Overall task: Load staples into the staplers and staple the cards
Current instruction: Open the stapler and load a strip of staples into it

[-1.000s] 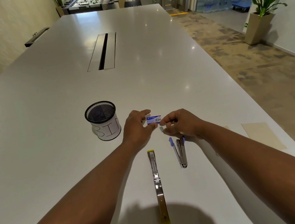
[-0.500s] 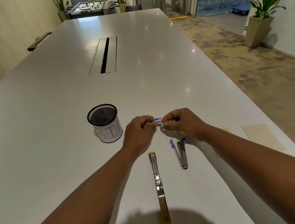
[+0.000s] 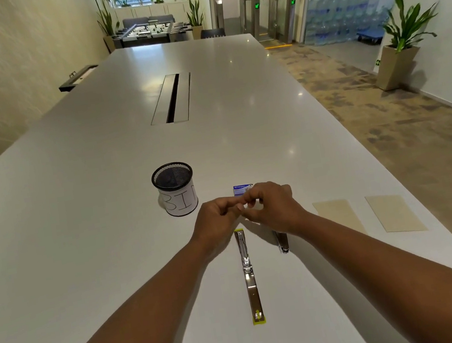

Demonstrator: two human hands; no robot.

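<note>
My left hand point(image 3: 216, 218) and my right hand point(image 3: 274, 208) meet fingertip to fingertip just above the table, pinching a small pale staple strip point(image 3: 239, 206) that barely shows. A blue and white staple box point(image 3: 242, 189) lies on the table just beyond my fingers. The yellow stapler point(image 3: 249, 275) lies opened out flat, pointing away from me, below my hands. A second stapler point(image 3: 282, 242) lies to its right, mostly hidden under my right wrist. Two beige cards point(image 3: 338, 214) point(image 3: 394, 212) lie flat at the right.
A black mesh cup marked BIN point(image 3: 176, 191) stands left of my hands. The long white table point(image 3: 102, 192) has a cable slot point(image 3: 172, 98) in its middle, and its right edge runs close to the cards. Floor and a potted plant point(image 3: 402, 52) lie to the right.
The staple box has left my hands and now lies on the table beyond them. Both hands have closed together over the small strip. The view has tilted up.
</note>
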